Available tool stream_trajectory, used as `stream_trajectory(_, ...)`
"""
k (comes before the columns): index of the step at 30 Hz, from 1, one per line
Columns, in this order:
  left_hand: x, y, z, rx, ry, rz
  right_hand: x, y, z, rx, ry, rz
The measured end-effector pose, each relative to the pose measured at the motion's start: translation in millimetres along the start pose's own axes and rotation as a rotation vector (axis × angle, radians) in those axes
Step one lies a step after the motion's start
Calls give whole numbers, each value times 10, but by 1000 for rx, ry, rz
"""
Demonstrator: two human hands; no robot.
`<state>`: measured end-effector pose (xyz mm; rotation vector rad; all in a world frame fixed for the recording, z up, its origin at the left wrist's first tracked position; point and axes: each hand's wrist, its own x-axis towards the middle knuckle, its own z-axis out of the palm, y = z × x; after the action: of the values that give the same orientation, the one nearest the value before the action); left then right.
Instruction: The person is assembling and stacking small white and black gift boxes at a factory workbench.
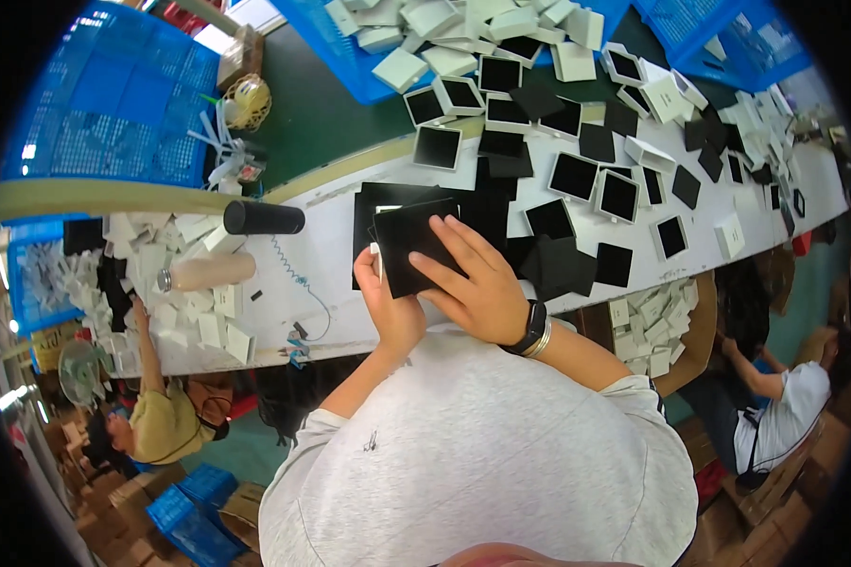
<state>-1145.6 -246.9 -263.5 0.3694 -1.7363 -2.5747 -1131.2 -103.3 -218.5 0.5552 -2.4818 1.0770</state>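
Observation:
My left hand (390,307) grips the lower left edge of a square black pad (399,244), close in front of my body. A bit of white shows at the pad's left side, next to my fingers; what lies under the pad is hidden. Across its face rests my right hand (480,288), fingers stretched out and spread, with a dark watch on the wrist. Beneath both hands are larger black sheets (364,210) on the white table. Right of them lie loose black squares (553,265) and shallow white boxes with black insides (574,177).
Blue crates (95,104) stand at the far side, one heaped with white boxes (501,24). On the left are a bottle (213,272), a black cylinder (263,218) and a coiled cord (298,279). A carton of white boxes (652,326) sits by the near right edge. Co-workers sit at both sides.

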Motion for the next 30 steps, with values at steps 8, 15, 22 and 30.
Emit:
stream_trajectory(8, -16, -68, -467, 210, -273, 129, 194, -146, 35, 48, -72, 233)
stream_trajectory(15, 102, 131, -617, 160, -128, -126, -44, 116, 146, 343, 102, 658)
stream_trajectory(22, 96, 323, -736, 69, -61, -177, -188, 342, 443, 118, 21, 473)
stream_trajectory(30, -281, 100, -531, 44, -183, -41, -257, -85, 619, 736, 378, 502)
